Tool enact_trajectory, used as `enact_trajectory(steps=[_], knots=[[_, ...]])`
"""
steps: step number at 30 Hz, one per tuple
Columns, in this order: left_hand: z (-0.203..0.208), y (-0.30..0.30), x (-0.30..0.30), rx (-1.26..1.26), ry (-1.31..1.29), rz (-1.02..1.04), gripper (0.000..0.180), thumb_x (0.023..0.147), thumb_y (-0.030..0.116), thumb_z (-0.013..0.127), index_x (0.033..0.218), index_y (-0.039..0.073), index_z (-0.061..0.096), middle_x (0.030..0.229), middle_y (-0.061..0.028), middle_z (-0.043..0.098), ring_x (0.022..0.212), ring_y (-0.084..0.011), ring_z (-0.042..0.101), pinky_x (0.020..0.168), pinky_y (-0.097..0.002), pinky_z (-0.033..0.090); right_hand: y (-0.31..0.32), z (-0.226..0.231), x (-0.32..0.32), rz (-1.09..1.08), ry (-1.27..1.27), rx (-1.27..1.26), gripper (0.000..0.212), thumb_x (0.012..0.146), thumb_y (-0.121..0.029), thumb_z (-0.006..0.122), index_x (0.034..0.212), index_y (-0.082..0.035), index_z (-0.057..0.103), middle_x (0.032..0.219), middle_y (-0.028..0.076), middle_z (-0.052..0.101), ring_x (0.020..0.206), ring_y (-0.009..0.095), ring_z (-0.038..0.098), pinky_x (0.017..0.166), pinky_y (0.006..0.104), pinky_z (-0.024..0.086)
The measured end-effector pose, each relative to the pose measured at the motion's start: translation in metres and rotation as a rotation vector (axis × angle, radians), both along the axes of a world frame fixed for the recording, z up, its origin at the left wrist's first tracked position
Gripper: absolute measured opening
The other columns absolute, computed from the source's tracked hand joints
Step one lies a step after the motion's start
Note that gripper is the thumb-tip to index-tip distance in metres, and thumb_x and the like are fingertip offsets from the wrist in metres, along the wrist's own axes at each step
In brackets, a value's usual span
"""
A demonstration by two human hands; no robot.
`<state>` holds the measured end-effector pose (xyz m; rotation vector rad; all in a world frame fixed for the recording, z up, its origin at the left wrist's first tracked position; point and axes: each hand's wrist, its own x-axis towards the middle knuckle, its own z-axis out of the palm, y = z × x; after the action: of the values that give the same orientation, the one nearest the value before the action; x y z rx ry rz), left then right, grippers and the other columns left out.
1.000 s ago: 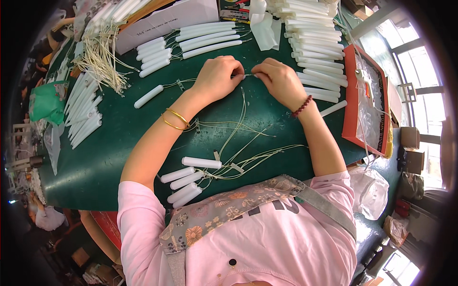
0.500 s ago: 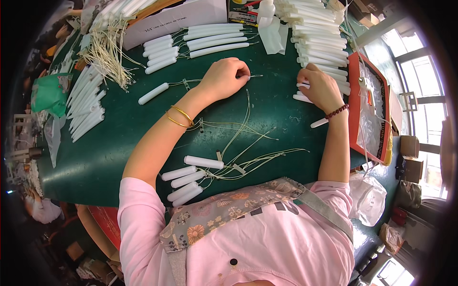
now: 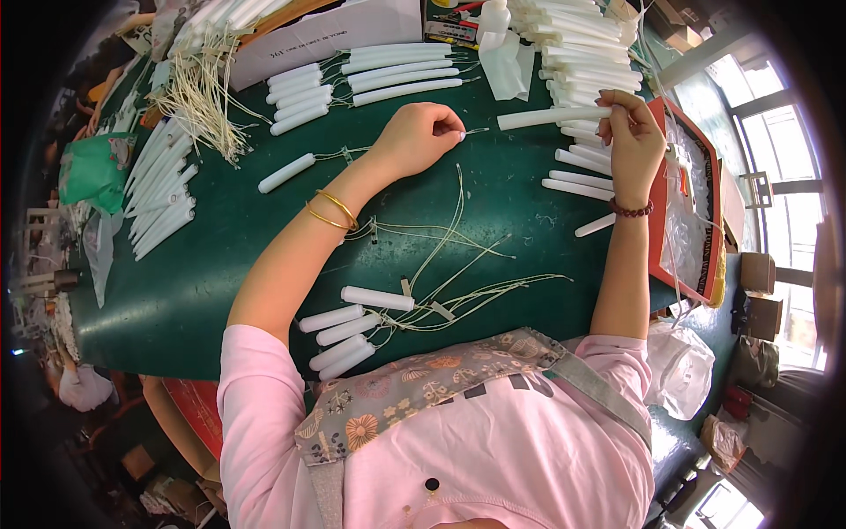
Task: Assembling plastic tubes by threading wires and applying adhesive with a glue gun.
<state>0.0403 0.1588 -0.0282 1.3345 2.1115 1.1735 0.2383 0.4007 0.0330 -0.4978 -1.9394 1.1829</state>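
At the far left of the counter, a green bag sits (its contents cannot be told), with white sticks fanned beside it and cream wires tangled beyond. Further right, a lone cylinder lies on its side, its leads running toward the left wrist. The left hand is closed, thumb and finger pinching a thin wire whose end pokes out to the right. Just past that end, near but apart, is the free end of a white tube; the right hand grips its other end, so the tube extends leftward from the fingers. Stacked tubes lie beside that hand. At right, an open red box holds crumpled clear plastic.
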Motion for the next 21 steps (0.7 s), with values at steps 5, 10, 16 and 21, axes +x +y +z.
enact_trajectory(steps=[5,10,16,21], knots=[[0.001,0.001,0.001,0.018,-0.018,0.025,0.015,0.093,0.014,0.075,0.1,0.001,0.079,0.089,-0.0111,0.077,0.08,-0.0214,0.072,0.078,-0.0337,0.058,0.013,-0.009,0.002,0.007,0.02,-0.032,0.02,0.103,0.001,0.057,0.108,0.005,0.076,0.097,0.006,0.075,0.068,0.007,0.059,0.061,0.0216,0.047],[0.004,0.0,0.001,-0.053,-0.017,0.005,0.018,0.098,0.016,0.075,0.107,0.0,0.078,0.092,-0.0068,0.075,0.084,-0.0134,0.068,0.081,-0.0295,0.056,0.003,-0.022,-0.01,0.046,-0.033,-0.054,0.021,0.103,0.002,0.056,0.107,0.004,0.076,0.087,0.004,0.073,0.063,0.006,0.058,0.059,0.021,0.046],[0.012,-0.027,-0.011,0.131,0.405,0.111,0.021,0.094,0.022,0.076,0.101,0.004,0.08,0.104,-0.0111,0.077,0.096,-0.0327,0.074,0.085,-0.0418,0.059,-0.022,-0.049,-0.026,0.191,-0.134,-0.181,0.021,0.104,0.0,0.054,0.109,0.004,0.074,0.094,0.008,0.074,0.068,0.008,0.063,0.062,0.0218,0.05],[0.034,-0.111,-0.031,-0.155,0.545,0.419,0.031,0.093,0.034,0.078,0.108,0.007,0.08,0.103,-0.0102,0.077,0.096,-0.0343,0.073,0.086,-0.0444,0.057,-0.049,-0.062,-0.039,0.476,-0.264,-0.422,0.027,0.103,-0.001,0.057,0.127,0.006,0.068,0.113,0.012,0.075,0.082,0.013,0.071,0.078,0.0243,0.059]])
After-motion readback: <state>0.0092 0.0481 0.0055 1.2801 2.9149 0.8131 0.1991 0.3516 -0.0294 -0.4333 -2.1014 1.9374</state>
